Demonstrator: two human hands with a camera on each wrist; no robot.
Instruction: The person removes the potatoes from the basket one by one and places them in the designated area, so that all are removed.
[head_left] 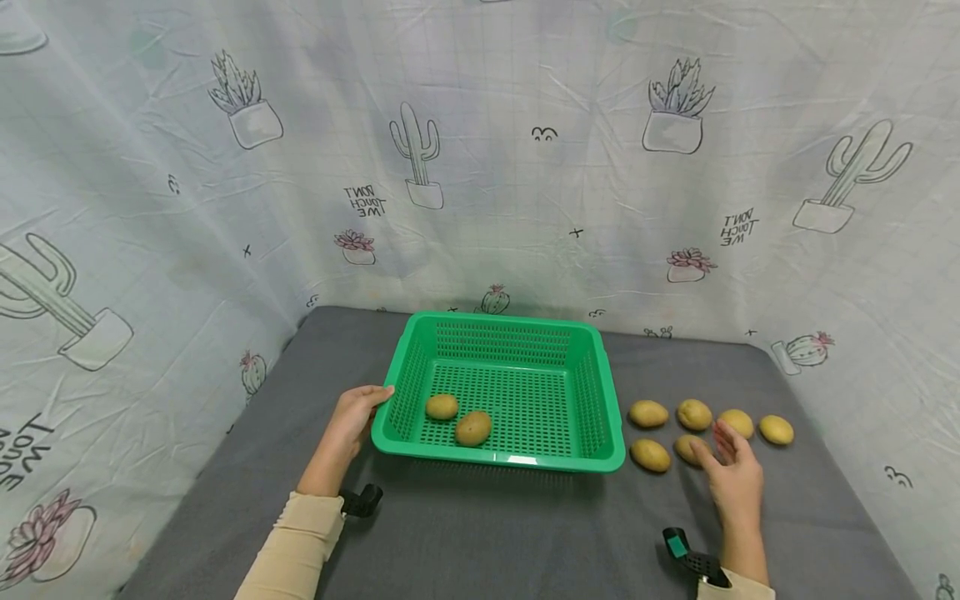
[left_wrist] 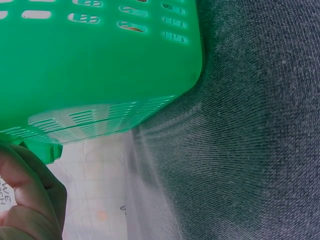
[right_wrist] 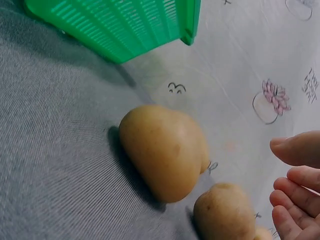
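A green plastic basket with slotted walls stands on the grey cloth. My left hand grips its left rim, thumb on top; in the left wrist view, curled fingers show beside the rim. Two potatoes, one smaller and one larger, lie inside at the front left. Right of the basket, several more potatoes lie in two loose rows. My right hand hovers over them with thumb and fingers spread apart and nothing between, partly covering a front-row potato. A potato fills the middle of the right wrist view.
A potato lies at the right end of the back row, near the table's right side. A pale curtain printed with cacti hangs behind and on both sides. Grey cloth covers the table before the basket.
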